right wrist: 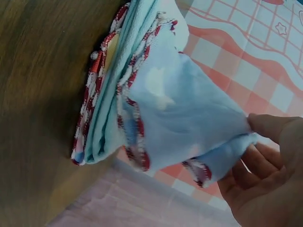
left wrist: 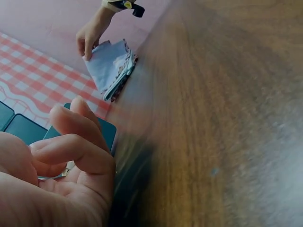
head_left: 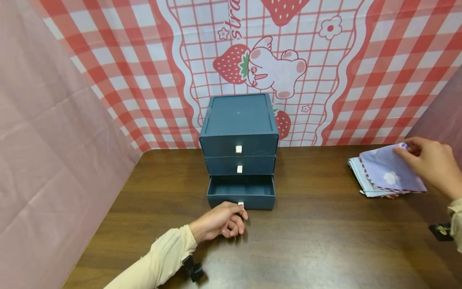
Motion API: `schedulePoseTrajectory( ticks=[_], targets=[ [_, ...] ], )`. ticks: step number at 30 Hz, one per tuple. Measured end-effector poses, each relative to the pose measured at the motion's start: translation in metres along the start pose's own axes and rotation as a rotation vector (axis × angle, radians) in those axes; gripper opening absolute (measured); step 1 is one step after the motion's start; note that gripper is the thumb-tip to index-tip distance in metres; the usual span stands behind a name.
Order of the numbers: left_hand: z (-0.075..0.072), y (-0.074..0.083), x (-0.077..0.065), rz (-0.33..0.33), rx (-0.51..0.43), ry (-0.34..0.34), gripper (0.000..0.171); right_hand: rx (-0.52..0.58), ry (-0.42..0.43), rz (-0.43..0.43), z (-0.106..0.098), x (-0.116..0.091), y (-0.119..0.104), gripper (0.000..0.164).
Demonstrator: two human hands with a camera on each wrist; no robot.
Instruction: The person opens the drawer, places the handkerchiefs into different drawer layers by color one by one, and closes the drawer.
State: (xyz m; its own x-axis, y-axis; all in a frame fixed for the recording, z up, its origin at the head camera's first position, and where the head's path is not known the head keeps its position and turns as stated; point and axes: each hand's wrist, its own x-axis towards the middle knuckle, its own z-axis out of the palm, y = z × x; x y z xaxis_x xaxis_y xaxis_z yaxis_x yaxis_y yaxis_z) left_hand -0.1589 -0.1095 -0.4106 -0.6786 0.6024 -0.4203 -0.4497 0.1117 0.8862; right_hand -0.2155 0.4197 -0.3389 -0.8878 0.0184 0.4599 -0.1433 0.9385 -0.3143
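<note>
A dark teal drawer cabinet [head_left: 238, 116] has its bottom drawer [head_left: 260, 202] pulled partly out; the two upper drawers are closed. My left hand [head_left: 221, 220] pinches the small white knob [head_left: 241, 205] of that bottom drawer. Over at the right, my right hand [head_left: 433, 162] pinches the far corner of a lavender cloth [head_left: 388, 164] with white flower shapes and a red-and-white edge. That corner is lifted, while the cloth's near edge still lies on a pale blue folded cloth [head_left: 361, 176]. More stitched edges show under the pale blue one in the right wrist view.
The cabinet stands on a brown wooden table [head_left: 306, 241], close to a red-and-white checked strawberry curtain [head_left: 155, 80]. A plain pink curtain [head_left: 54, 160] hangs along the left side. Each wrist carries a small black camera mount [head_left: 193, 269].
</note>
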Motion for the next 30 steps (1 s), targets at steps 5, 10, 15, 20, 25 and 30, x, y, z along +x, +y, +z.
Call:
schedulePoseTrajectory(
  ticks=[5,10,15,20,25,30],
  targets=[
    [0.004,-0.005,-0.008,-0.013,0.013,-0.001,0.031,-0.011,-0.036,0.023,-0.005,-0.005,-0.006,0.037],
    [0.009,-0.008,-0.016,-0.021,0.007,-0.005,0.032,-0.021,-0.053,0.065,-0.009,-0.007,-0.01,0.035],
    [0.012,-0.011,-0.02,-0.017,0.002,-0.005,0.031,-0.049,-0.101,0.106,-0.013,-0.008,-0.012,0.039],
    [0.013,-0.014,-0.021,-0.015,0.0,-0.014,0.031,-0.079,-0.202,0.112,-0.014,-0.008,-0.012,0.048],
    [0.014,-0.017,-0.023,-0.018,-0.008,-0.033,0.031,-0.098,-0.284,0.115,-0.016,-0.008,-0.011,0.046],
    [0.015,-0.02,-0.027,-0.012,-0.015,-0.045,0.031,-0.07,-0.267,0.069,-0.014,-0.01,-0.013,0.039]
  ],
)
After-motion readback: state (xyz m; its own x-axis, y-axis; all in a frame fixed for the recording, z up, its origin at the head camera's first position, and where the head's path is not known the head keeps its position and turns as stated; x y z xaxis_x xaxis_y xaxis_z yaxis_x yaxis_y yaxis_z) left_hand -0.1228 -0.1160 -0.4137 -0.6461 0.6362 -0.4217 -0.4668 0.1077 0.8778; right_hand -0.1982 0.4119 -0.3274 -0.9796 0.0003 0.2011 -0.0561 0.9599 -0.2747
